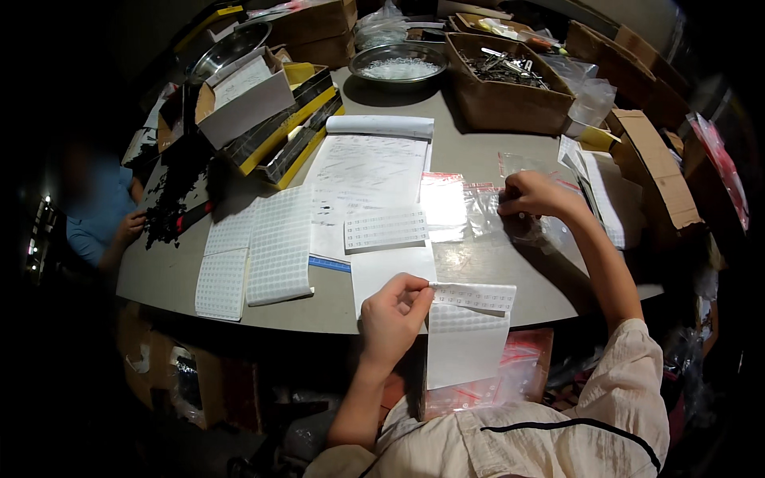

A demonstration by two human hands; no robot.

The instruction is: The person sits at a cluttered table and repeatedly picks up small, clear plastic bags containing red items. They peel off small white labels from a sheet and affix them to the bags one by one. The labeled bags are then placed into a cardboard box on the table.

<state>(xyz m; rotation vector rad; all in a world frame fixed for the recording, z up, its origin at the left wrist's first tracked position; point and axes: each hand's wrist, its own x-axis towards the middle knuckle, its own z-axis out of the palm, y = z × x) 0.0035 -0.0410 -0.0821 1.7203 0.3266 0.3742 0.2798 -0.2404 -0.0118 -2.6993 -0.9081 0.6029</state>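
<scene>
white label sheet [466,334] table edge | clear zip bags [462,209] ctr | cardboard box [510,99] rear

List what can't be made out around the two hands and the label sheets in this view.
- Left hand: its fingertips cover the edge of the label strip they pinch; the print is too small.
- Right hand: whether the clear zip bag it touches holds anything; glare hides it.
- Cardboard box: its metal parts are too small to identify.
- Picture rim: dark, and straight edges bend there.

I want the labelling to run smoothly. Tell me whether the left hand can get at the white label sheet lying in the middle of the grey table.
Probably yes: the left hand pinches a white label strip just below the sheet, with only bare white paper between.
</scene>
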